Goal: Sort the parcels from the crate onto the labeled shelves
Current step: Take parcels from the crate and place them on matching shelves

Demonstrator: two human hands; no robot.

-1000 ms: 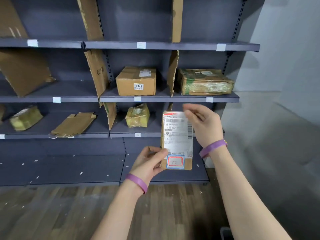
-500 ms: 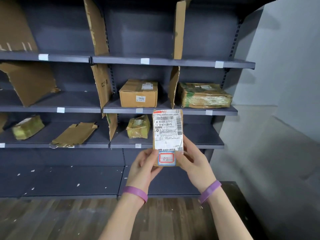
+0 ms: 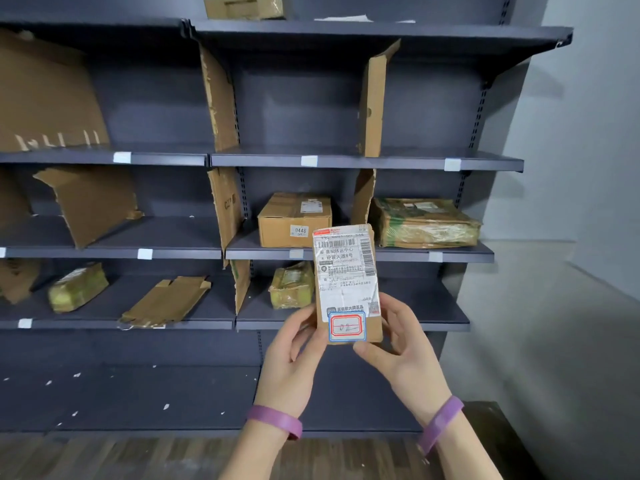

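Head view, and the small cardboard parcel [image 3: 346, 282] is up in the air, standing on end right in front of the dark shelving unit [image 3: 346, 161], clear of every shelf. The left hand [image 3: 291, 362] grips its lower left edge with fingers curled round it; their tips are hidden behind the box. The right hand [image 3: 405, 362] holds the lower right corner, thumb under the bottom edge, fingers tucked behind. A purple wristband [image 3: 275, 420] sits on each wrist.

The shipping label [image 3: 344, 271] faces the camera, its small print too fine to read. Below it is a red-and-blue framed sticker [image 3: 347, 327] with a handwritten mark that looks like "02".

The parcel covers part of the shelf edge behind it. On that shelf sits a brown box marked 0448 [image 3: 294, 221], and past a torn cardboard divider [image 3: 363, 199] a plastic-wrapped parcel [image 3: 426, 223]. One shelf down, a small yellow-taped parcel [image 3: 292, 285] is partly hidden by the held one; another taped parcel [image 3: 78, 289] lies far left, near a flattened cardboard piece [image 3: 166, 303].

White tags [image 3: 309, 161] dot the shelf edges, and no writing can be made out on them. A box on top [image 3: 244, 6] is cut off by the frame. A dark object [image 3: 491, 431] at lower right is half hidden behind the right arm; I cannot tell what it is.
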